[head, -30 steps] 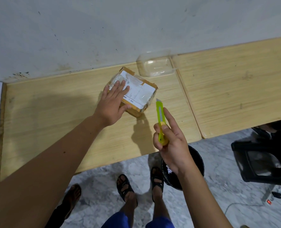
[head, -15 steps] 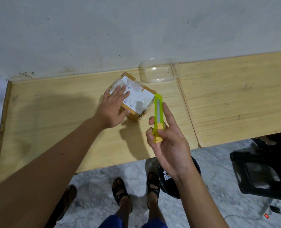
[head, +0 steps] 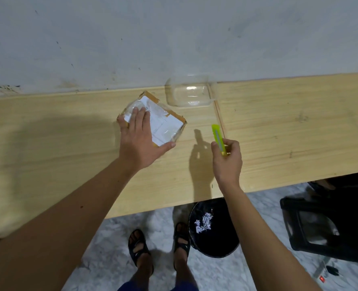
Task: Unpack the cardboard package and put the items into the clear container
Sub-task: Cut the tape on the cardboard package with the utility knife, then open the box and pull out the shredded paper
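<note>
- Head view: we see the cardboard package (head: 153,120) lying flat on the wooden table (head: 58,143), turned at an angle to the table edge, still taped over, with a white label facing up.
- Our left hand (head: 141,141) lies palm down on the near-left part of the package; its fingers (head: 139,118) are extended and close together across the label, pointing toward the wall, while the thumb (head: 166,147) is spread out along the package's near edge. The far-right half of the lid is uncovered.
- The clear container (head: 189,94) sits just beyond the package's far-right corner, close to the wall (head: 174,38), open side up; we cannot tell whether it touches the package.
- Our right hand (head: 227,160) is well to the right of the package and apart from it, above the table near the seam between two boards. Its fingers are curled together, pinching the lower end of a yellow-green utility knife (head: 218,138), whose tip points away from us toward the wall. We cannot tell whether the blade is out.
- Below the table edge we see a black bin (head: 213,232) with white paper scraps inside, our sandalled feet (head: 140,246) on the marble floor, and a black stool (head: 325,223) at the right.
</note>
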